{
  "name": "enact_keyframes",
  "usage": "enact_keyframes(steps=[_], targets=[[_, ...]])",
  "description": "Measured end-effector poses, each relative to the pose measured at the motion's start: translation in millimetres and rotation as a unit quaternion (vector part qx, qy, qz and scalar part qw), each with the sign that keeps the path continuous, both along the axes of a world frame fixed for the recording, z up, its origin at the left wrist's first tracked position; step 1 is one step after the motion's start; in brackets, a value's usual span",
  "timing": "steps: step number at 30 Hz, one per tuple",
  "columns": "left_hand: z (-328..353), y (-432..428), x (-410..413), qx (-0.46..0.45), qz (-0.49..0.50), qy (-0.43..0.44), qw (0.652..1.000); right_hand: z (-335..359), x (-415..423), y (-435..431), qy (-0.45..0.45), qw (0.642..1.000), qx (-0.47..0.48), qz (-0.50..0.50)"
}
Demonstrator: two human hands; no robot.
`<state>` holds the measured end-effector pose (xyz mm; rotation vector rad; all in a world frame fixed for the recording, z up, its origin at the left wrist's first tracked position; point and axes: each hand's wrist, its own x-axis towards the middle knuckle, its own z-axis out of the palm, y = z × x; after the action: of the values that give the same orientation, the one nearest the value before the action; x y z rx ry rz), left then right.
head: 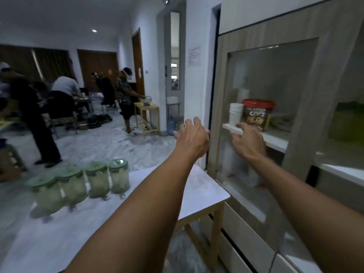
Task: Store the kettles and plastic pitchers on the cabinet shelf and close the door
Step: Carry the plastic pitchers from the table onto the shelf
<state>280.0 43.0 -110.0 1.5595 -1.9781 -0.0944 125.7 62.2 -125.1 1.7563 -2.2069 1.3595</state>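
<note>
Nothing is stored yet. Four green-lidded plastic pitchers [78, 184] stand in a row on the white surface [201, 194], well left of and below both grips. The left hand [192, 137] reaches for the glass cabinet door's [256, 174] edge, fingers spread, holding nothing. The right hand [249, 141] lies open against the glass. Beyond it, the shelf [275, 139] holds paper cups [235, 113] and a cereal tub [257, 114]. No kettle shows.

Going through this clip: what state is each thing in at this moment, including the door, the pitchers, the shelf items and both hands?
Cabinet door: shut, glass panel.
Four green-lidded pitchers: upright in a row on the table, lids on.
Red-lidded tub: on the shelf, lid on.
White cups: stacked beside the tub.
Left hand: empty, at the door's edge.
Right hand: empty, fingers spread at the glass.
</note>
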Motion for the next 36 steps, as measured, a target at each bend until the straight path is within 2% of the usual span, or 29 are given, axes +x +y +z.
enact_keyframes(steps=[5, 9, 13, 17, 26, 33, 36], targets=[[-4, 8, 147, 0.015, 0.098, 0.017, 0.995, -3, 139, -17, 0.006, 0.995, 0.010, 0.096], [-23, 13, 263, 0.034, 0.150, -0.004, 0.988, -14, 255, -31, 0.011, 0.988, 0.033, 0.151], [-46, 12, 379, 0.074, 0.224, -0.002, 0.972, -48, 363, -46, -0.007, 0.975, 0.089, 0.202], [-73, 2, 473, 0.125, 0.301, 0.047, 0.944, -86, 448, -63, -0.012, 0.953, 0.168, 0.251], [-178, -66, 552, 0.240, 0.362, 0.096, 0.895, -170, 557, -159, -0.002, 0.911, 0.299, 0.283], [-250, -157, 565, 0.287, 0.397, 0.285, 0.824, -245, 598, -259, -0.111, 0.869, 0.409, 0.253], [-270, -184, 563, 0.281, 0.410, 0.321, 0.806, -269, 611, -287, -0.149, 0.853, 0.431, 0.255]])
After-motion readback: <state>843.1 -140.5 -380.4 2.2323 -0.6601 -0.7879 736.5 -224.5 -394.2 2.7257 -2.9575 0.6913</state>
